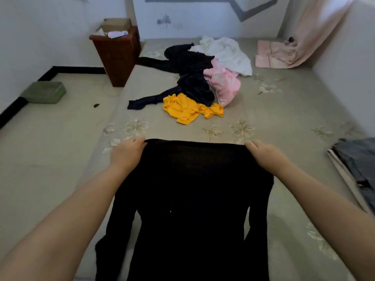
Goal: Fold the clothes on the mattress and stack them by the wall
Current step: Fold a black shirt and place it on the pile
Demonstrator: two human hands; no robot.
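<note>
While you had the black top (192,199) stretched out flat on the mattress (284,110), your left hand (126,154) was pinching its far edge at about 10 o'clock and your right hand (263,155) was pinching the same edge at about 2 o'clock. Fingers on both looked curled over the hem, though the blur made it hard to be sure how tight. The sleeves trailed back toward you at 6 o'clock. Up at 12 o'clock sat the unfolded pile: a yellow piece (190,108), a dark garment (188,78), a pink one (223,84) and a white one (225,51). A folded pink stack (272,55) lay by the wall at 1 o'clock, and a brown basket (117,55) stood at 11.
</note>
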